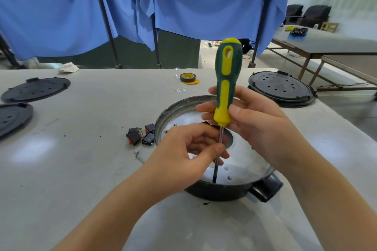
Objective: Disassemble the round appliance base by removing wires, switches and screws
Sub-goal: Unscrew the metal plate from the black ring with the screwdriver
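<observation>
The right hand (251,116) is wrapping its grip around the lower handle of the green-and-yellow screwdriver (225,85), holding it nearly upright, while the left hand (189,149) is pinching the shaft to steady it. The tip is sitting on the metal plate at the six o'clock edge of the round appliance base (234,191), which is resting on the desk (71,169). This looks like screw removal; next comes downward pressure and turning. Removed switches (140,135) are lying at nine o'clock.
</observation>
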Motion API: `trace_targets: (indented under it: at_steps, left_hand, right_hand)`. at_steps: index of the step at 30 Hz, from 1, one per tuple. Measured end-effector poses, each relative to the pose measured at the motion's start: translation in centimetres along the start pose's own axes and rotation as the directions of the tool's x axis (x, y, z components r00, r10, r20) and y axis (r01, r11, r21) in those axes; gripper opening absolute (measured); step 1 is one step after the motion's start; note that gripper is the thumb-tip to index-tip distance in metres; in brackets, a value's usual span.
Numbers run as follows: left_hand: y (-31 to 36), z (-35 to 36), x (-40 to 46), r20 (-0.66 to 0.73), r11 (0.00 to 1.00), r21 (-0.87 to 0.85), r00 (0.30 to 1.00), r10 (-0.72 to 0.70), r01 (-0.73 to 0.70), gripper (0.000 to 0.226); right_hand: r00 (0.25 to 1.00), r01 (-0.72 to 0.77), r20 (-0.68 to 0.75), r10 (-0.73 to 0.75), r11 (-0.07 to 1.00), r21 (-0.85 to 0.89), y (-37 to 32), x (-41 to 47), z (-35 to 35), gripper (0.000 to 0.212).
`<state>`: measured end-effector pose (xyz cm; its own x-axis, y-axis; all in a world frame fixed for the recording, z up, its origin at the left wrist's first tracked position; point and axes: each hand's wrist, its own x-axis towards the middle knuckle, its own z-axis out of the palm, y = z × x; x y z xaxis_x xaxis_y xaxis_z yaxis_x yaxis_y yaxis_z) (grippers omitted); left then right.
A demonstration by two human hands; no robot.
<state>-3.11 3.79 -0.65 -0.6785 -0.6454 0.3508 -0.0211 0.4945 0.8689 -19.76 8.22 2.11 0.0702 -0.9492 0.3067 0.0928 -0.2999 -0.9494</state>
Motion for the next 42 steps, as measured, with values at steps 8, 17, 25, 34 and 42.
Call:
trace_targets:
  at_steps: [8,17,25,34,42]
  left_hand:
    - [-0.23,-0.02,0.17,-0.107,1.000,-0.003,0.994,0.030,-0.030,0.021]
    - [-0.30,0.20,0.25,-0.117,0.999,0.044,0.993,0.012,-0.007,0.022]
    - [0.02,-0.14,-0.08,0.048,1.000,0.022,0.999,-0.017,0.016,0.014]
    - [-0.29,0.06,0.14,-0.084,1.000,0.015,0.996,-0.016,0.018,0.016]
    - [-0.06,-0.07,-0.01,-0.031,1.000,-0.004,0.999,-0.024,0.024,0.011]
  right_hand:
    - [0.986,0.075,-0.138,-0.094,0.987,-0.141,0.30,0.02,0.29,0.024]
    - [0.988,0.096,-0.110,-0.109,0.988,-0.122,0.25,0.09,0.39,0.034]
    - [0.999,0.025,-0.028,-0.024,0.999,0.033,-0.09,0.08,-0.06,0.035]
    - [0.984,0.083,-0.152,-0.098,0.991,-0.103,-0.20,-0.03,0.34,0.047]
    - [0.995,0.056,-0.074,-0.064,0.993,-0.107,-0.09,-0.03,0.27,0.040]
